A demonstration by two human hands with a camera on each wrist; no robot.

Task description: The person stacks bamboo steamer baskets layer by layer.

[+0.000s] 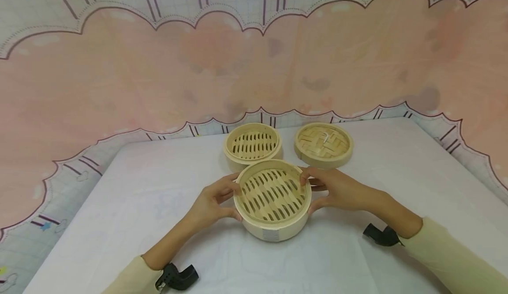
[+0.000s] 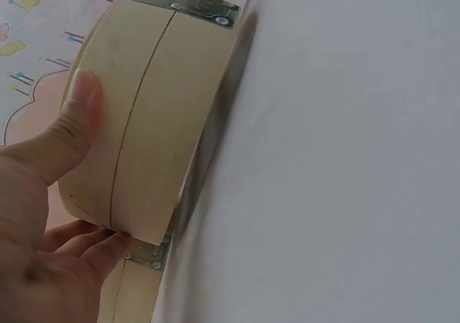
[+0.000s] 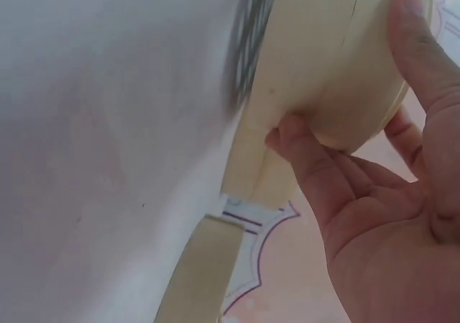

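Note:
A round bamboo steamer basket (image 1: 274,197) with a slatted floor is held between both hands in the head view. My left hand (image 1: 214,201) grips its left side, thumb on the wall and fingers around the far side. Opposite it, my right hand (image 1: 337,190) holds the right side, one finger over the rim. In the right wrist view, a slatted shadow (image 3: 253,42) falls on the white cloth under the basket's lower edge. Metal clips (image 2: 180,3) show on its wall in the left wrist view.
Behind the held basket stands a second steamer basket (image 1: 234,159), partly overlapped by it. A woven bamboo lid (image 1: 323,142) with a small white loop lies to the right. White cloth (image 1: 166,175) covers the table, and a patterned curtain (image 1: 158,78) hangs behind.

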